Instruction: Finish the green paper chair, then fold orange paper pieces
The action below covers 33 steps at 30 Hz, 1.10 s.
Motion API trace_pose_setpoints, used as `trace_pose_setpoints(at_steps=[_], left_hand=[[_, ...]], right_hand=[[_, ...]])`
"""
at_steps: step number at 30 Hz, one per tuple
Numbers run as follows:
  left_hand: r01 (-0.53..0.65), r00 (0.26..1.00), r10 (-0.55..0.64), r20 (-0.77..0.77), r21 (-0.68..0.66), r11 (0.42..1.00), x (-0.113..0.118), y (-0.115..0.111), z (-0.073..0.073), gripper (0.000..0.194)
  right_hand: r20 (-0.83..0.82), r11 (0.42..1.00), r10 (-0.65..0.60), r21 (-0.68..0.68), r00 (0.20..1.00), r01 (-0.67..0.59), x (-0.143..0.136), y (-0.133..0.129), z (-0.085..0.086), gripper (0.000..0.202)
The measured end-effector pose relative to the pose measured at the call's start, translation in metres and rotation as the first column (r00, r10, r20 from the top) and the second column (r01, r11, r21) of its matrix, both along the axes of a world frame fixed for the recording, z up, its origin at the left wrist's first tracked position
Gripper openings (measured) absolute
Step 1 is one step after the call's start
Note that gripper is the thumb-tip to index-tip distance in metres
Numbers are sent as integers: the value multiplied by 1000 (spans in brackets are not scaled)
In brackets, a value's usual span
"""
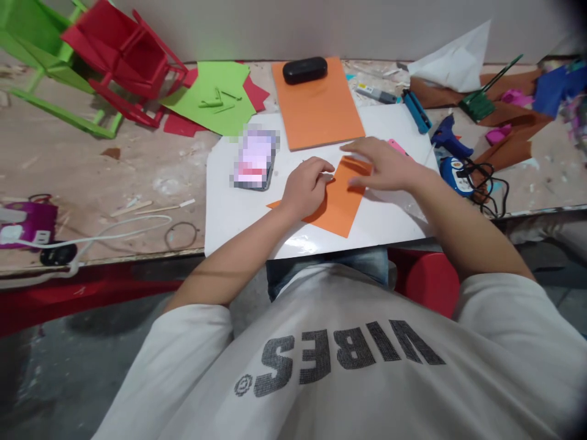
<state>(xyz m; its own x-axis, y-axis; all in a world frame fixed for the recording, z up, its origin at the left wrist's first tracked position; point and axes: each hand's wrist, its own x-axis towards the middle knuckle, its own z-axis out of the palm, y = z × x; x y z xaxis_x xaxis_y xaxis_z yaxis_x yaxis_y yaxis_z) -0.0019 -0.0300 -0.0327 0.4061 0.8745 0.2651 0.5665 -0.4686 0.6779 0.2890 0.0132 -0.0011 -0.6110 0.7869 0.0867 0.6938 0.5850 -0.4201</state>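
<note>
An orange sheet (343,211) with an angular outline lies on the white board (233,226) in front of me. My left hand (306,186) rests on its left part, fingers curled and pressed together; whether they pinch the paper is hidden. At the sheet's upper right, my right hand (378,165) has its thumb and fingers spread apart around the paper's top end, where a narrow strip looks folded or raised. A phone (254,157) lies left of my left hand. Behind both hands is a stack of orange sheets (318,113) with a black case (305,70) on top.
Green sheets (220,82) with small rolled pieces lie at the back left, near red (131,58) and green (39,55) paper chairs. At right are a cutter (376,94), a teal stapler (416,112), a blue glue gun (450,137) and black cables (493,189).
</note>
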Motion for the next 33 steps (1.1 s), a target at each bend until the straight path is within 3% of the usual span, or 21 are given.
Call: trace_pose_setpoints(at_steps=[2, 5, 10, 17, 25, 31, 33], left_hand=[[-93, 990, 97, 99, -48, 995, -2, 2, 0, 36], [-163, 963, 188, 195, -141, 977, -5, 5, 0, 32], [-191, 931, 250, 267, -226, 955, -7, 11, 1, 31], [-167, 918, 242, 315, -246, 955, -8, 19, -3, 30], [-182, 904, 251, 347, -220, 958, -14, 29, -3, 27], [-138, 921, 199, 334, -198, 970, -17, 31, -2, 23], [-116, 922, 178, 343, -192, 974, -20, 30, 0, 19]], right_hand=[[-8, 992, 124, -36, 992, -124, -20, -5, 0, 97], [0, 976, 212, -43, 977, -212, -38, -12, -1, 108], [26, 957, 286, 37, 958, -287, -41, -22, -7, 104], [29, 878, 429, 223, 903, -424, -52, -31, -32, 96], [124, 852, 444, 248, 888, -461, -59, -30, -40, 78], [98, 863, 434, 242, 896, -444, -56, -34, -33, 34], [76, 886, 412, 198, 908, -418, -54, -35, -28, 31]])
